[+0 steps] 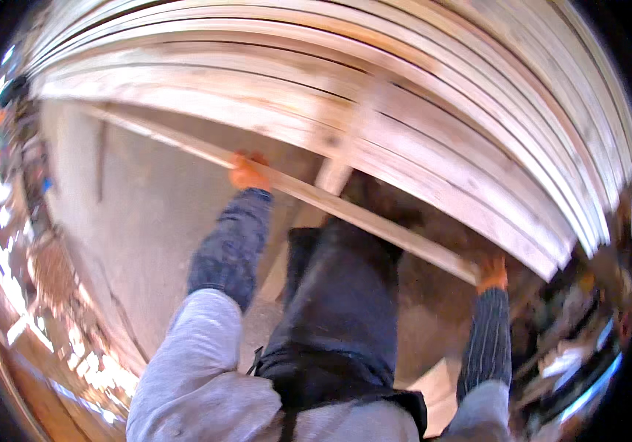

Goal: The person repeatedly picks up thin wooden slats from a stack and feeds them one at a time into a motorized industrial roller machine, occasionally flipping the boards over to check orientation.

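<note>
Left hand [250, 173]: fingers curled partway closed around a long wooden strip [364, 218], knuckles up. Right hand [491, 272]: fingers bent at the strip's right end, closed on it; fingertips blurred, exact finger spacing can't tell. Strip runs slantwise between both sets of fingers and carries on well past the left ones, up to the left; its right end sits at the right fingers.

Stack of planks [434, 96] beyond the fingers of both hands, pale, long edges side by side; corner of nearest planks just beyond right fingers. Pale crosspiece [349, 151] over the nearer planks, between the two hands' fingers and farther out.

Grey floor [139, 228] left of and below left fingers. Dark trousers [345, 287] on body side of strip, between hands. Pale board [436, 394] well below right fingers, toward body. Mixed clutter [566, 353] right of right fingers, too blurred to identify.
</note>
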A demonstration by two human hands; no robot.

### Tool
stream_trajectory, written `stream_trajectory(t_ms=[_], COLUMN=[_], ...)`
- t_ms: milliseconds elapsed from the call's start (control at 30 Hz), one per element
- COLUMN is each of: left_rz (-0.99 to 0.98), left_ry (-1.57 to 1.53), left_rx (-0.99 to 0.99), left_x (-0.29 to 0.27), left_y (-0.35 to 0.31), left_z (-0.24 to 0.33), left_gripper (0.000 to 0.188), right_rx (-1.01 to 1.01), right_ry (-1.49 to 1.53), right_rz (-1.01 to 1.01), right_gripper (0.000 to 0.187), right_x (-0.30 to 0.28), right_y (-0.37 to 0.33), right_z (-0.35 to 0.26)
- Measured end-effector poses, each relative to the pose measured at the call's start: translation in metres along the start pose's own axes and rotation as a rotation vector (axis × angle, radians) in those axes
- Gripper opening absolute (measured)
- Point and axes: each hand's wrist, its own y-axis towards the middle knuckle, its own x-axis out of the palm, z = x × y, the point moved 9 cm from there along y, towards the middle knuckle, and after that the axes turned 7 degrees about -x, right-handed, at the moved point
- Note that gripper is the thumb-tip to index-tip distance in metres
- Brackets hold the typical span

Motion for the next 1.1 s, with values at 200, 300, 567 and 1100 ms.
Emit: stream_trajectory(t_ms=[200,300,567,1100], left_rz=[-0.034,-0.049,-0.021,-0.527], left_ry=[-0.080,-0.047,0.049,-0.164], left_rx=[-0.167,-0.255,-0.005,-0.173], left_x=[0.005,0.003,0.058,0.123], left_y=[-0.131,-0.132,-0.112,-0.018], left_z=[0.054,0.063,0.091,0.017], left_gripper=[0.026,0.026,0.018,0.069], right_rx=[0.131,0.077,0.764,0.632], right_ry=[0.622,0.994,2.683,0.595], right_rz=[0.214,0.326,0.707,0.302], right_gripper=[0.058,0.057,0.040,0.057], right_x=[0.043,0.107,0.028,-0.057], right_y=[-0.016,-0.034,-0.041,-0.004], right_z=[0.038,0.050,0.058,0.113])
